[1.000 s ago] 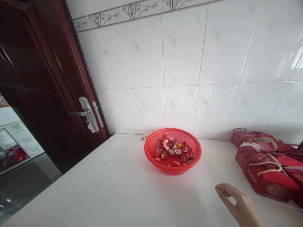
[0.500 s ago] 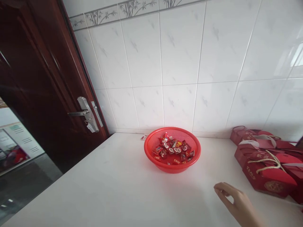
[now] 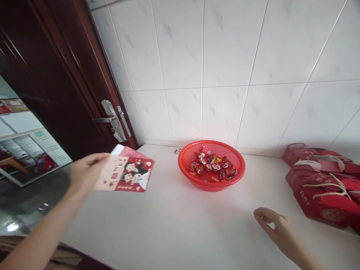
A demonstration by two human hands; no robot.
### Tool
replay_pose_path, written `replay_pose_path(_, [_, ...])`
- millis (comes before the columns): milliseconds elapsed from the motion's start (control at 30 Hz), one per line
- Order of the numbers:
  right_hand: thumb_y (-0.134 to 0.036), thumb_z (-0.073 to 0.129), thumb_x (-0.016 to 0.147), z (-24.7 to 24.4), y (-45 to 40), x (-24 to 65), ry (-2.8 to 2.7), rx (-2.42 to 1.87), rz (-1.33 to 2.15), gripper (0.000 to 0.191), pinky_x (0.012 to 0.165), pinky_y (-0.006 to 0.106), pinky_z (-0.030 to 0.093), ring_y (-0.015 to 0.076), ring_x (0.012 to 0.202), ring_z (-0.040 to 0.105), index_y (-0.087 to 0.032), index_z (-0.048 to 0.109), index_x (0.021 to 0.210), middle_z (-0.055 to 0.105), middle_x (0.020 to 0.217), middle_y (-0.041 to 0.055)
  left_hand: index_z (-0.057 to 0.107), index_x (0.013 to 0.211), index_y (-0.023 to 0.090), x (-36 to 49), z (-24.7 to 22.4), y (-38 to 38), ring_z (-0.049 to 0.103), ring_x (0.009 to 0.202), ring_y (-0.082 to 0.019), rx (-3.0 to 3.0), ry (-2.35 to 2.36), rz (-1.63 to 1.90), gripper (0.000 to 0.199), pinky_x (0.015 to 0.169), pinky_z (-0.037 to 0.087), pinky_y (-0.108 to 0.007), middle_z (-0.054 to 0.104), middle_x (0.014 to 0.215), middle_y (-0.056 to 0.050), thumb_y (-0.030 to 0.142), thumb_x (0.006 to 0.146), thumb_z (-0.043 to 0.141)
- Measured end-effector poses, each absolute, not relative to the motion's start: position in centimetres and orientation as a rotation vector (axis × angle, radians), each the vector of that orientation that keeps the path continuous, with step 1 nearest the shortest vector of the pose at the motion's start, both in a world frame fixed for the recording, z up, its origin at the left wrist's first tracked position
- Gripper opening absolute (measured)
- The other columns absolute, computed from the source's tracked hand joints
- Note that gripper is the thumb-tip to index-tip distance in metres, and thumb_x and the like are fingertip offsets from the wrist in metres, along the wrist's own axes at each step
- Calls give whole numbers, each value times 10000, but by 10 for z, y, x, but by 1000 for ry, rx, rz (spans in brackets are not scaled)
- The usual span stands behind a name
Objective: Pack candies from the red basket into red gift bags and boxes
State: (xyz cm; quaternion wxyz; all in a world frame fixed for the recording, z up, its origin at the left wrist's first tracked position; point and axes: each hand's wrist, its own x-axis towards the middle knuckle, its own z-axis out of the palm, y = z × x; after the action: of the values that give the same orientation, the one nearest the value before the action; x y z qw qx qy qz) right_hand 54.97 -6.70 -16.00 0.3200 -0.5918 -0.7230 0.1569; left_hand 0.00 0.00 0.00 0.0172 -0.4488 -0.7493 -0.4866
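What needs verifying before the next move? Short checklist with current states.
1. Left hand gripping the flat red-and-cream printed cardboard piece: ok.
2. Cardboard piece is a single layer: cannot tell; more edges show behind its front.
3. Right hand empty: cannot tell; no object shows, but its curled fingers could hide something small.
4. Round red perforated plastic basket upright on the white tabletop: ok.
5. Small red-wrapped packets inside the basket: ok for those in view.
6. Right hand clear of the red cardboard boxes with rope handles: ok, a gap shows.
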Motion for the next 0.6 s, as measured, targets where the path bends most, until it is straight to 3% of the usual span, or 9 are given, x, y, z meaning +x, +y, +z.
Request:
replay_pose_path(100, [-446, 479, 933, -163, -67, 548, -1896, -1594, 458, 325, 612, 267, 544, 193, 682, 682, -236, 703, 824, 744, 804, 45, 727, 913, 109, 44, -19, 39, 645, 673, -182, -1394, -2536, -1954, 197, 613, 543, -274, 716, 718, 25, 168, 733, 676])
replay_pose_path(167, [-417, 472, 930, -163, -67, 547, -1894, -1598, 466, 312, 636, 282, 542, 198, 686, 675, -229, 698, 826, 740, 800, 53, 720, 833, 130, 63, -30, 52, 659, 667, -191, -1419, -2522, -2008, 151, 610, 547, -279, 726, 709, 10, 186, 705, 661])
replay_pose_path(400, [-389, 453, 933, -157, -68, 541, -1914, -1594, 467, 318, 636, 276, 525, 190, 670, 661, -216, 678, 789, 713, 749, 49, 731, 730, 221, 70, -41, 71, 731, 897, -269, -1631, -2215, -1670, 137, 885, 569, -371, 795, 865, -40, 273, 703, 608])
replay_pose_path(600, [-387, 452, 948, -163, -65, 541, -1959, -1566, 454, 323, 643, 267, 532, 186, 673, 662, -213, 687, 812, 710, 757, 52, 733, 746, 224, 78, -42, 65, 734, 996, -267, -1685, -2011, -1678, 199, 942, 568, -351, 801, 976, -48, 330, 754, 566])
